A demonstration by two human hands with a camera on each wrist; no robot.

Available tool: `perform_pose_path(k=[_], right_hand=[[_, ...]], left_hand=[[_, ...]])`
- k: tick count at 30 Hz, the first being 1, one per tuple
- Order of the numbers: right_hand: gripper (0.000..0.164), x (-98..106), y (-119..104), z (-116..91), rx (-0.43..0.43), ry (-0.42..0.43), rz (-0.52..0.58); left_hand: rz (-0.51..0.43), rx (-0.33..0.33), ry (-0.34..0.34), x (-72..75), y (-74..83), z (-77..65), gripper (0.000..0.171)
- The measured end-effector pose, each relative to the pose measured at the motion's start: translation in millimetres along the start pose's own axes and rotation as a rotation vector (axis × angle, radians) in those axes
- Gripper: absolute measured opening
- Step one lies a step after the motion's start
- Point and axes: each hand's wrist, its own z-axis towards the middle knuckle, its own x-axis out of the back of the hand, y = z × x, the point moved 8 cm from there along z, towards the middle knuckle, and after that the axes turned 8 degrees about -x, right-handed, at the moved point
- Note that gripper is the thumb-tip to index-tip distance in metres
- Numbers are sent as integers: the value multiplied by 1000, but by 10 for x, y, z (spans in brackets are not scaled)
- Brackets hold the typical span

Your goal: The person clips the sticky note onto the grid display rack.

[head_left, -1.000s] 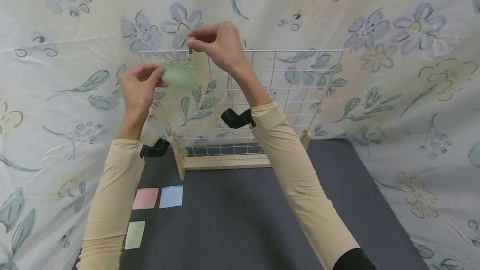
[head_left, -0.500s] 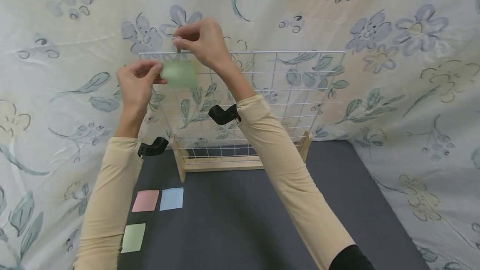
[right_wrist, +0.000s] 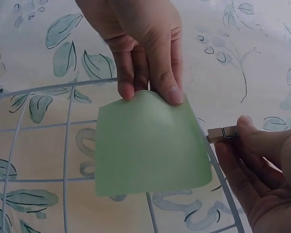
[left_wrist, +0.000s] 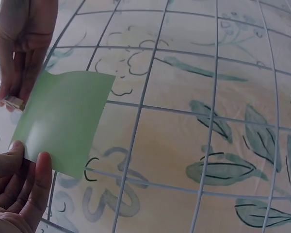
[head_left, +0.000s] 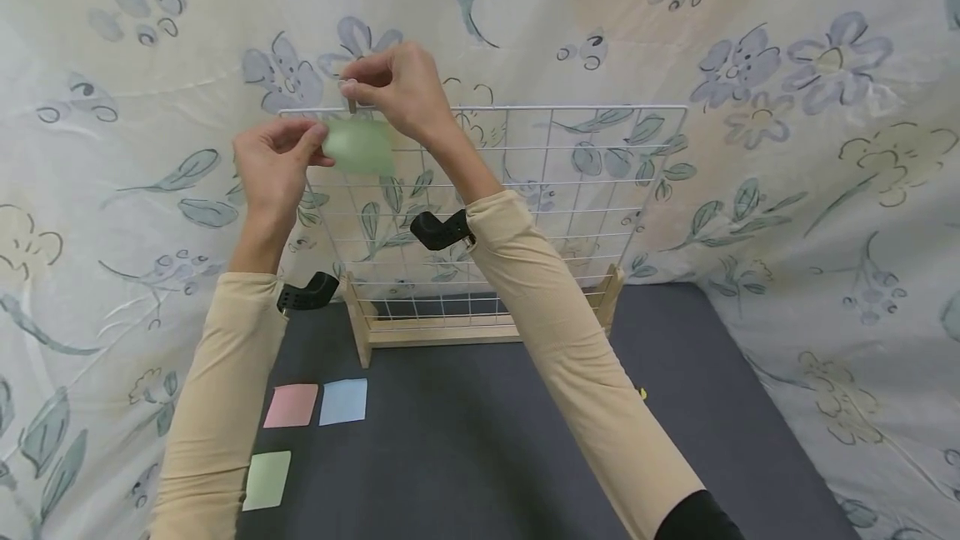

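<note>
My left hand [head_left: 272, 167] pinches the left edge of a green paper square [head_left: 362, 147] between thumb and fingers. The paper lies in front of the upper left corner of a white wire grid panel [head_left: 585, 108]. With thumb and fingers my right hand [head_left: 408, 94] pinches a small wooden clothespin [right_wrist: 224, 133] just above the paper. In the right wrist view, the pin's tip is close to the paper's edge and the panel's outer wire; I cannot tell whether it touches. The left wrist view shows the paper slightly bowed, partly covering the wires.
A wooden base [head_left: 442, 336] holds the panel upright on a dark table [head_left: 450, 457]. Pink [head_left: 291, 405], blue [head_left: 342, 401] and green [head_left: 267, 480] notes lie at the table's left. A tiny yellow thing [head_left: 642, 393] shows beside the right sleeve. Floral cloth [head_left: 810, 190] hangs behind.
My right hand has moved left and slightly down with the clothespin, ending over the top of the green paper. The left hand and the paper have risen slightly and otherwise stayed in place.
</note>
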Motion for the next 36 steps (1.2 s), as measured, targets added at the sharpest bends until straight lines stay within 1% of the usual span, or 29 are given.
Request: perform_pose_path(k=[6, 10, 15, 22, 28, 31, 33, 36], right_hand=[[17, -35, -5, 26, -13, -11, -28], [16, -54, -5, 46, -23, -15, -49], [16, -75, 12, 52, -14, -17, -80], [14, -94, 3, 62, -25, -19, -89], [19, -124, -4, 45, -34, -58, -102], [20, -122, 0, 32, -37, -61, -110], [21, -127, -12, 21, -22, -59, -114], [21, -94, -11, -12, 24, -40, -109]], left_hand=[[2, -13, 0, -2, 18, 18, 17], [10, 3, 12, 13, 15, 24, 18], [6, 32, 29, 13, 6, 10, 18], [-18, 36, 45, 14, 17, 7, 17], [-31, 33, 46, 32, 34, 6, 17], [-38, 25, 37, 32, 45, 2, 17], [-43, 15, 36, 36, 53, -3, 17], [-59, 4, 40, 3, 43, -10, 18]])
